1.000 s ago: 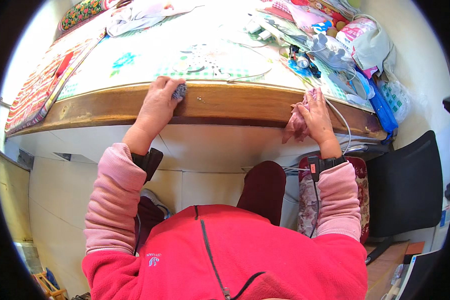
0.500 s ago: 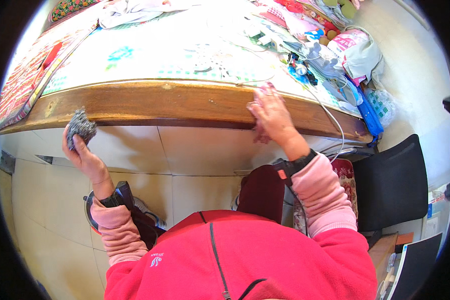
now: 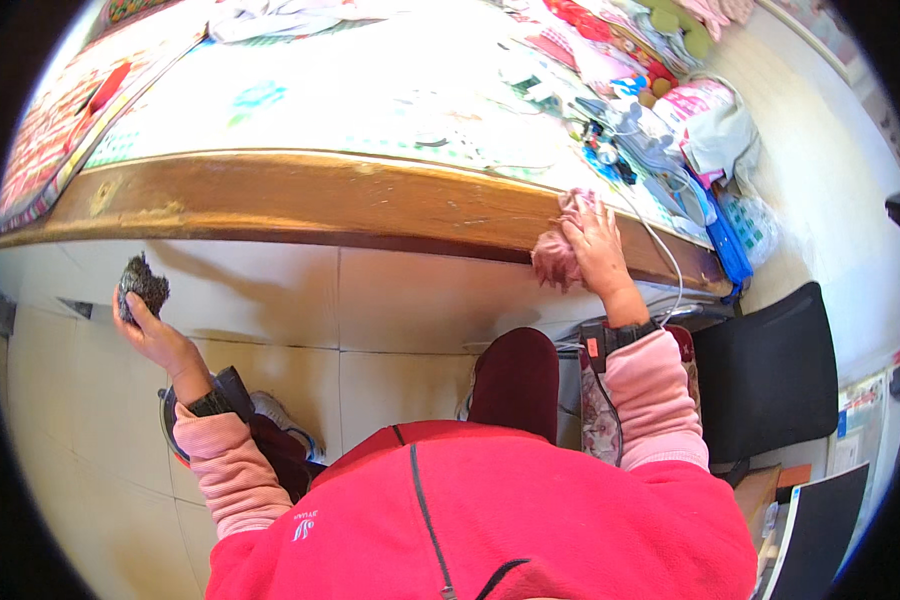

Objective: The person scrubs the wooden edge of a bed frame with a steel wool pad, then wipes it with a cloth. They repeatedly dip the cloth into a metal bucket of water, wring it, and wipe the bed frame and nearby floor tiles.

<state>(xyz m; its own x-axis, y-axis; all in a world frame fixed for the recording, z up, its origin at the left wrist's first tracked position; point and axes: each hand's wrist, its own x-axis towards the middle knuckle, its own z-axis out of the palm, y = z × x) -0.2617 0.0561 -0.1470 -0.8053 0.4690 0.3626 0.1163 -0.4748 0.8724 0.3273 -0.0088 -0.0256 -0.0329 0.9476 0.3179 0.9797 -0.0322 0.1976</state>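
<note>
My left hand (image 3: 157, 332) is closed round a grey steel wool scrubber (image 3: 144, 290), held in the air in front of the wooden edge and apart from it. My right hand (image 3: 598, 250) presses a crumpled dusty-pink cloth (image 3: 558, 257) against the brown wooden edge board (image 3: 320, 200) of the bed-like platform. Part of the cloth hangs below the fingers over the board's front face. Scuffs and pale worn spots mark the wood. A white cable (image 3: 670, 245) drapes over the board just right of my right hand.
Patterned sheeting (image 3: 350, 100) covers the platform. At its right end lie bundled clothes, a white bag (image 3: 705, 110), cables and a blue bag (image 3: 730, 245). A striped red mat (image 3: 60, 120) is at the left. A black chair (image 3: 770, 375) stands at my right, and tiled floor (image 3: 385, 375) lies below.
My right hand has slid the cloth to the right along the wooden board. My left hand, with the scrubber, has moved slightly down and left. The view has shifted a little.
</note>
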